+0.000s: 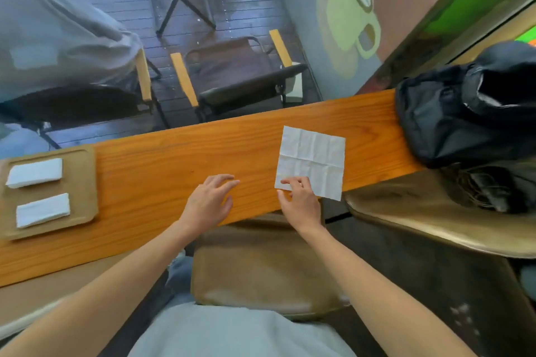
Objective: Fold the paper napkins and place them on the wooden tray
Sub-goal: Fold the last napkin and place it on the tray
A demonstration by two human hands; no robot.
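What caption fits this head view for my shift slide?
Two folded napkins lie on the wooden tray; right hand pins an unfolded napkin, left hand open.

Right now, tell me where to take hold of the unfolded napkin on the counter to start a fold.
Pinch the near left corner of the unfolded napkin, coming from the counter's near edge, where the right hand already touches it. The sheet lies flat, so only edges and corners can probably be lifted. The left hand hovers open, free to help.
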